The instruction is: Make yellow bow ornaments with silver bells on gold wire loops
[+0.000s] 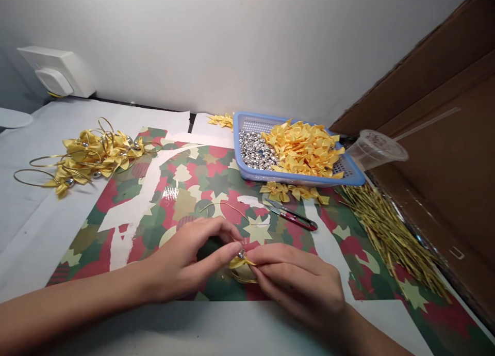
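My left hand (185, 258) and my right hand (297, 278) meet low in the middle of the patterned paper. Between their fingertips is a small yellow satin bow (242, 264) with a silver jingle bell (242, 254) on it. A thin gold wire ring (222, 205) passes through my fingers, arcing up behind them and curving again below the bow. My left thumb and forefinger pinch at the bell, and my right fingers press the bow from the other side. The exact wire join is hidden by my fingers.
Red-green paper (185, 191) covers the white table. Small red-handled thread snips (294, 219) and loose bows (290, 192) lie nearby. A blue basket (243, 119) holds bells and bows. Ringed bows (93, 155) lie left; gold wires (390, 237) and a plastic cup (375, 149) lie right.
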Demonstrator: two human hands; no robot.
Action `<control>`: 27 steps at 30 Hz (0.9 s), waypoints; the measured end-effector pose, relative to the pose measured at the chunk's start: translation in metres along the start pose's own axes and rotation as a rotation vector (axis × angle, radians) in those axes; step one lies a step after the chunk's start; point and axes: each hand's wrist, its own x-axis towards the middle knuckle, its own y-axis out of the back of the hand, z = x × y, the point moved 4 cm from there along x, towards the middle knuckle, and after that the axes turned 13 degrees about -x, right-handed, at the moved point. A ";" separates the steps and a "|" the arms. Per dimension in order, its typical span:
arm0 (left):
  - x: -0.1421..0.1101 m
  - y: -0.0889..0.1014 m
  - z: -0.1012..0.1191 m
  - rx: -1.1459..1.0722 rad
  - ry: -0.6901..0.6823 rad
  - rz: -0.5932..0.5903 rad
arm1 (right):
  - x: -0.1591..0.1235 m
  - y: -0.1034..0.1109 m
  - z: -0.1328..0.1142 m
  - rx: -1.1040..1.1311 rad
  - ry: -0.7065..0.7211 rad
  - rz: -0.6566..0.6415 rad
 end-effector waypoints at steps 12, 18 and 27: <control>0.002 -0.002 -0.008 -0.435 0.215 -0.082 | 0.000 0.000 0.004 0.026 0.055 0.037; 0.005 -0.004 -0.012 -0.709 0.479 -0.222 | -0.003 0.001 0.005 0.183 0.056 0.027; 0.005 -0.005 -0.020 -0.925 0.562 -0.217 | -0.005 -0.003 0.004 0.205 0.003 -0.048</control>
